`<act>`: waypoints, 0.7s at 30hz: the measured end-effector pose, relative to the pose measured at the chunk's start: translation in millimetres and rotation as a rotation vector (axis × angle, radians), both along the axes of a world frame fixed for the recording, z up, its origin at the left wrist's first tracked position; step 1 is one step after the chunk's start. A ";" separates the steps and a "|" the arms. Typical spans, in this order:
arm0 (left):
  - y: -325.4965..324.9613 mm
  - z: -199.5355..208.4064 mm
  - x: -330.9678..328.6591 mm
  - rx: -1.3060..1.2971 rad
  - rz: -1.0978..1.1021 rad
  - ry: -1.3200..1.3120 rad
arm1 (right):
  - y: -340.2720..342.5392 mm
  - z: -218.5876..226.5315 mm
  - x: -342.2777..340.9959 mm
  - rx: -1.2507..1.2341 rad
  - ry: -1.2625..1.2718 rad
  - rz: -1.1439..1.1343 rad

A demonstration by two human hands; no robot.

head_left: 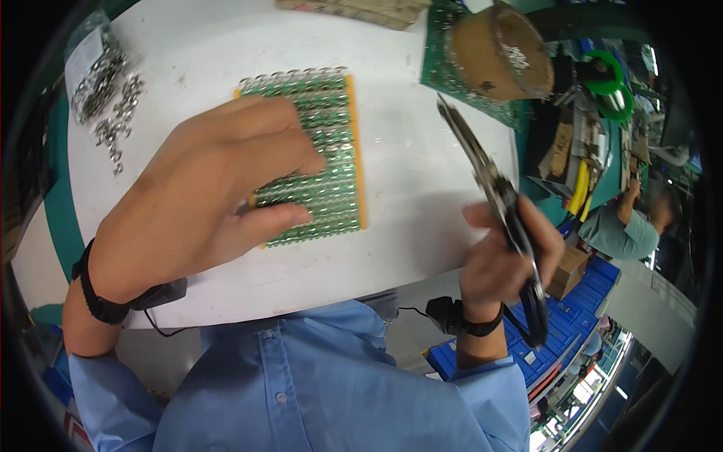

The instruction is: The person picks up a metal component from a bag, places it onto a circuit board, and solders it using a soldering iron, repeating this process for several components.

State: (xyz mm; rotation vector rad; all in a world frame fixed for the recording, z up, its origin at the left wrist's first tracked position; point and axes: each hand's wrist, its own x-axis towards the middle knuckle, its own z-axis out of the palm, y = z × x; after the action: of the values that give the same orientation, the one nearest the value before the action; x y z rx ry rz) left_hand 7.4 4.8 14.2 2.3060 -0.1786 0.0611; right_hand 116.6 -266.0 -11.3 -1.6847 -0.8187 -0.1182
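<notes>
My left hand (203, 173) reaches over a green circuit board panel (335, 184) with orange-yellow side strips and rows of small shiny metal parts. Thumb and forefinger are apart above the panel's left part, with nothing visible between them; the other fingers curl and partly hide the board. Off the panel to the right, my right hand (508, 256) is closed round a pair of long-nose pliers (482, 162) with dark handles. Their narrow metal jaws point up and to the left, away from the board. Motion blurs this hand somewhat.
At the far left, a clear plastic bag (94, 71) spills small metal parts (117, 124) onto the white table (407, 241). A brown round tub (501, 53) stands on a green sheet at the back right. Beyond are a green spool (608, 87), blue crates (561, 335) and another person (621, 230).
</notes>
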 end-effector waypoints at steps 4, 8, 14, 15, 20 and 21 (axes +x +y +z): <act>2.0 -3.0 -1.2 -0.023 -0.024 -0.001 | 1.9 4.5 -14.4 0.029 -0.106 0.278; 3.6 -9.8 -1.7 -0.016 -0.028 -0.102 | 8.5 7.3 -13.7 -0.171 -0.232 0.490; 1.7 -18.8 -2.7 -0.106 -0.009 -0.140 | 18.4 2.0 -9.0 -0.169 -0.319 0.537; -0.8 -22.0 -0.8 -0.141 -0.001 -0.158 | 18.9 1.9 -8.7 -0.172 -0.319 0.545; -1.4 -20.4 0.6 -0.121 0.000 -0.137 | 17.4 5.5 -9.2 -0.226 -0.296 0.551; 1.0 -16.5 -1.5 -0.084 -0.007 -0.097 | 16.7 6.5 -10.3 -0.240 -0.282 0.546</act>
State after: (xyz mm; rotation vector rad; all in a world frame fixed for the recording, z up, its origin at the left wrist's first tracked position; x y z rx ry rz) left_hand 5.9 5.8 -2.3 2.2202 -0.2294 0.1743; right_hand 106.4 -249.3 -4.8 -1.6241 -1.5279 0.1280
